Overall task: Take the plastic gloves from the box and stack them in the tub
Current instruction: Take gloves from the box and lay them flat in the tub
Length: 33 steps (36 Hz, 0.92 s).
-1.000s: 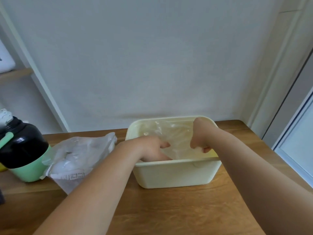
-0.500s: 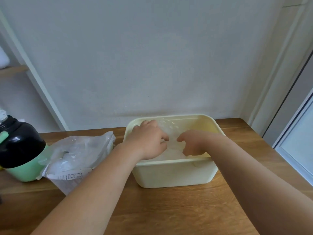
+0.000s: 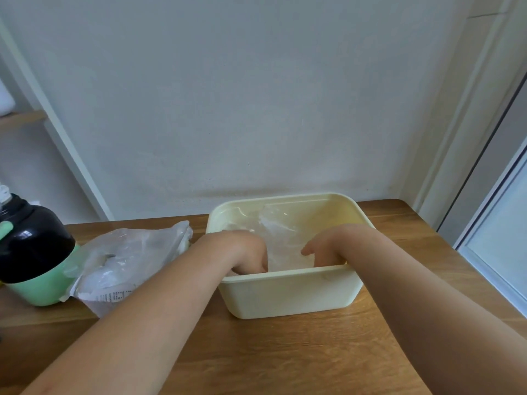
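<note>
A cream plastic tub (image 3: 288, 296) stands on the wooden table. Clear plastic gloves (image 3: 281, 238) lie crumpled inside it and reach up its far wall. Both of my hands are down inside the tub, close to its near wall. My left hand (image 3: 246, 252) is at the left and my right hand (image 3: 325, 249) at the right, with the clear plastic between them. Their fingers point downward and the fingertips are hidden behind the near rim. A clear plastic pack of gloves (image 3: 128, 258) lies on the table to the left of the tub.
A green bottle with a black top (image 3: 34, 252) stands at the far left, touching the pack. The wooden table (image 3: 285, 354) ends at a white wall behind the tub. A door frame and a glass panel (image 3: 496, 232) border the right side.
My hands were raised and close together over the tub half a second ago. They have since dropped lower into it and moved apart, toward the near wall.
</note>
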Each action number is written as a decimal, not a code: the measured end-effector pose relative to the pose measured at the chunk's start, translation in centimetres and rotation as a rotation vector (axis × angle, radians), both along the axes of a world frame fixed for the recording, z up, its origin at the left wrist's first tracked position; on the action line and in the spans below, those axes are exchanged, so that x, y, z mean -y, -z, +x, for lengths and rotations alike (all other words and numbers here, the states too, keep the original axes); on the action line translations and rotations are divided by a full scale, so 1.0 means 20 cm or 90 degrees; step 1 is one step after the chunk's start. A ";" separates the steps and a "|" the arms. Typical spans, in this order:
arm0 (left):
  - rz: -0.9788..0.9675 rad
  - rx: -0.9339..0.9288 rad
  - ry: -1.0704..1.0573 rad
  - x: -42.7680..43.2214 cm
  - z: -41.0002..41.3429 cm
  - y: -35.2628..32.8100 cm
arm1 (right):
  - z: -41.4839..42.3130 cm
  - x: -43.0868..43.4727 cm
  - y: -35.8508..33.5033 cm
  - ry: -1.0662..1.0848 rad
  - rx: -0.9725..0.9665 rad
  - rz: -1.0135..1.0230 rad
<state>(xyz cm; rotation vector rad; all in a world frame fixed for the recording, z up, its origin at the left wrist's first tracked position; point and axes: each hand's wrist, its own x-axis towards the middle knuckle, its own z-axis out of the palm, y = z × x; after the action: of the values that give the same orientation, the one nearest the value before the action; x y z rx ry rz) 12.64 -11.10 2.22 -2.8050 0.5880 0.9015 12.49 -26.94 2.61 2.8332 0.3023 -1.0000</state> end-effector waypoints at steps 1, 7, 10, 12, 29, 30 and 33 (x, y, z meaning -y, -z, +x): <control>-0.036 0.042 -0.011 -0.01 0.00 0.00 | 0.00 0.00 0.01 0.013 0.011 0.010; -0.242 0.308 -0.054 -0.08 -0.04 -0.05 | -0.01 0.00 -0.02 0.061 0.154 0.110; -0.329 0.408 -0.050 -0.09 -0.08 -0.06 | -0.01 -0.01 -0.04 0.078 0.230 0.211; -0.379 0.437 -0.059 -0.09 -0.09 -0.05 | -0.01 -0.03 -0.04 0.073 0.237 0.263; 0.030 0.055 -0.003 0.03 0.00 0.03 | -0.01 -0.06 0.00 -0.029 -0.004 -0.001; 0.020 0.029 -0.014 0.04 0.00 0.04 | -0.01 -0.06 0.00 -0.025 0.000 0.004; 0.003 -0.007 -0.029 0.03 0.00 0.05 | -0.01 -0.05 0.01 -0.005 0.023 0.034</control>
<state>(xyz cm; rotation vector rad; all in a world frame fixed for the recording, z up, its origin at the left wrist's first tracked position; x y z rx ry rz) 12.58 -11.66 1.23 -2.8219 0.5249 0.9253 12.36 -25.89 2.41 2.8911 0.3414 -0.9518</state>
